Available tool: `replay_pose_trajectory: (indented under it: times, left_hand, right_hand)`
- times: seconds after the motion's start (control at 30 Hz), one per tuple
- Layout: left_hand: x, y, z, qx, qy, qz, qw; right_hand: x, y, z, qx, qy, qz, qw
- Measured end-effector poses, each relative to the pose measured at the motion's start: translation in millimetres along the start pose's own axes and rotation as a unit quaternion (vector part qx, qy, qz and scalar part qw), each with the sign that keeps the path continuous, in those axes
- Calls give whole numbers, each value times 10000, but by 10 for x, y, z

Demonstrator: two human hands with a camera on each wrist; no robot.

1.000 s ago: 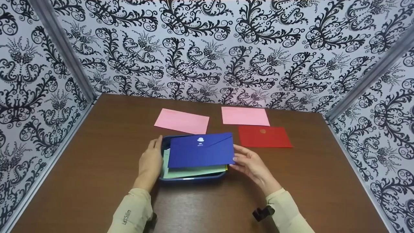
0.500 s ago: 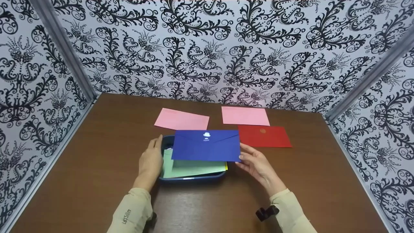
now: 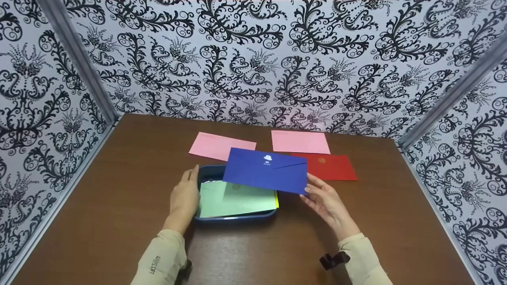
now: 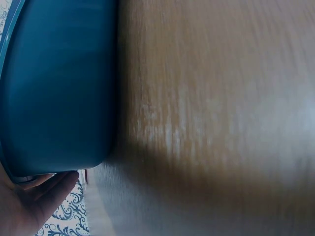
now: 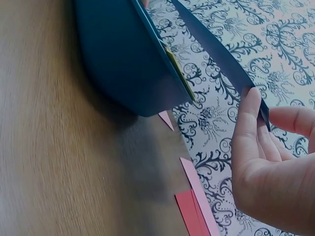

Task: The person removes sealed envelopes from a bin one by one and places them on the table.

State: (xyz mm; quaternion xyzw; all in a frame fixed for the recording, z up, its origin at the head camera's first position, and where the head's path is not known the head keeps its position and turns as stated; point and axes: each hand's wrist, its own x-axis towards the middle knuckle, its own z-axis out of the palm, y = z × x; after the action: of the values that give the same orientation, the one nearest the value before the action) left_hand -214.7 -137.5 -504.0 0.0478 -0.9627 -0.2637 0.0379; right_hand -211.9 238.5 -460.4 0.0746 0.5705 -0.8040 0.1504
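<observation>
My right hand [image 3: 326, 202] pinches the lower right corner of a dark blue envelope [image 3: 263, 174] between thumb and fingers. A white hat-shaped emblem is printed on its flap. The envelope is raised and tilted, overlapping the back right of a blue plastic bin [image 3: 237, 218] in the head view. Light green envelopes [image 3: 233, 204] lie in the bin, with a yellow edge [image 3: 277, 200] showing at the right. My left hand [image 3: 183, 202] rests along the bin's left side. In the left wrist view its fairly straight fingers [image 4: 56, 191] touch the outer wall; its thumb is hidden.
Pink envelopes lie flat at the back of the brown table [image 3: 130, 190], one on the left [image 3: 214, 145] and one on the right [image 3: 300, 141]. A red envelope [image 3: 336, 168] with a gold seal lies at the right. Patterned walls [image 3: 253, 71] enclose the table.
My right hand has lifted the blue envelope off the pile and moved it right and back, tilting it and uncovering more of the green envelopes. The left hand has stayed in place.
</observation>
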Motion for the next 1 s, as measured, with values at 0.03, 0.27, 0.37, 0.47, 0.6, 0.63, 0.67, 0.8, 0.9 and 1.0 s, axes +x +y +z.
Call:
replay_pose_trajectory:
  times: [0.03, 0.27, 0.37, 0.47, 0.6, 0.63, 0.67, 0.8, 0.9, 1.0]
  left_hand:
    - [0, 1, 0, -4, -12, -6, 10000]
    - [-5, 5, -8, -4, -18, -9, 10000]
    - [-15, 11, -12, 47, 23, 18, 10000]
    - [-20, 19, -13, 91, 59, 37, 9999]
    - [-20, 27, -15, 125, 82, 44, 9999]
    - [-20, 29, -15, 131, 83, 44, 9999]
    - [-19, 28, -14, 132, 84, 44, 9999]
    - [-18, 29, -11, 139, 97, 45, 9998]
    - [-21, 28, -9, 146, 106, 62, 9998]
    - [-23, 29, -9, 132, 110, 70, 9998]
  right_hand:
    - [-2, -6, -16, 26, 61, 8, 10000]
    - [-12, -23, -144, 300, 417, -17, 9987]
    - [-25, -26, -205, 422, 499, -43, 9979]
    - [-39, -32, -267, 530, 584, -68, 9969]
    - [-61, -54, -358, 597, 666, -81, 9960]
    - [-69, -60, -378, 609, 691, -83, 9957]
    - [-76, -66, -400, 626, 714, -82, 9954]
    - [-98, -81, -498, 697, 756, -102, 9946]
    - [-117, -85, -572, 713, 755, -150, 9945]
    - [-134, -87, -642, 680, 724, -180, 9949]
